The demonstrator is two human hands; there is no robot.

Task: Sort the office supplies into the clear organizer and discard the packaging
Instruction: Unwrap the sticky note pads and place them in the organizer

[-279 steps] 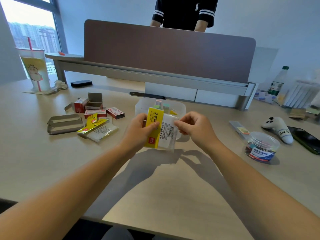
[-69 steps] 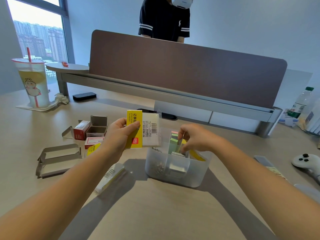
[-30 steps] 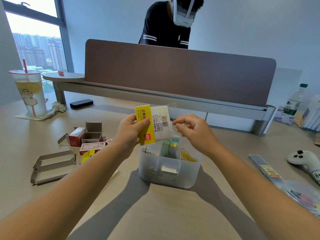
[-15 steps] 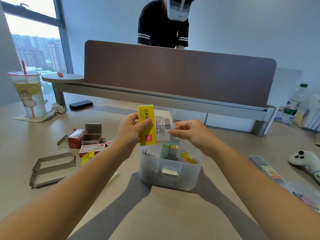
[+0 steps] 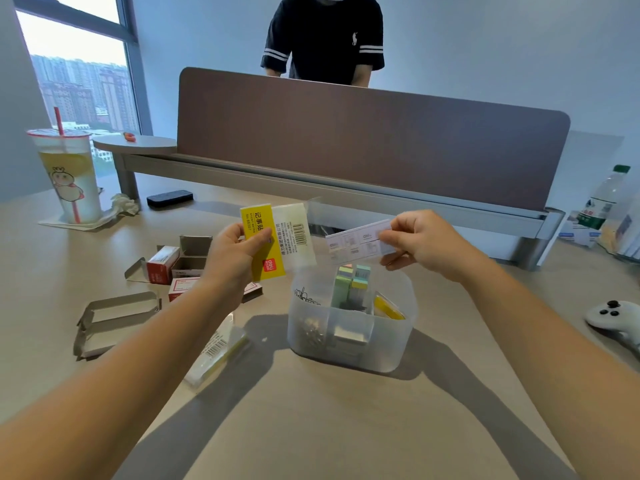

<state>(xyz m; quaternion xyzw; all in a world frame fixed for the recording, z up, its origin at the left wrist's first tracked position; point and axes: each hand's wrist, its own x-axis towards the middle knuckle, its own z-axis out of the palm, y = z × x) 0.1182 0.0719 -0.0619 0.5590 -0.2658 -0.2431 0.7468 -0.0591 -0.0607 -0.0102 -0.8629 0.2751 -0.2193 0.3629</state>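
The left hand (image 5: 239, 258) pinches a yellow-and-clear packet (image 5: 277, 240) and the right hand (image 5: 420, 242) pinches a white card (image 5: 356, 240), both above the clear organizer (image 5: 349, 348) at mid-table. Near table stays open. Left: two red boxes (image 5: 162, 263), flattened grey cardboard (image 5: 114, 320), another packet (image 5: 218, 355). Right: a white controller (image 5: 614, 318).

You get daylight from the window (image 5: 79, 60) at 10 o'clock | arm shadows toward 5 | edges bowed, soft.

White card (image 5: 356, 244) now out of the yellow packet (image 5: 277, 241), hands apart above the organizer (image 5: 353, 351).
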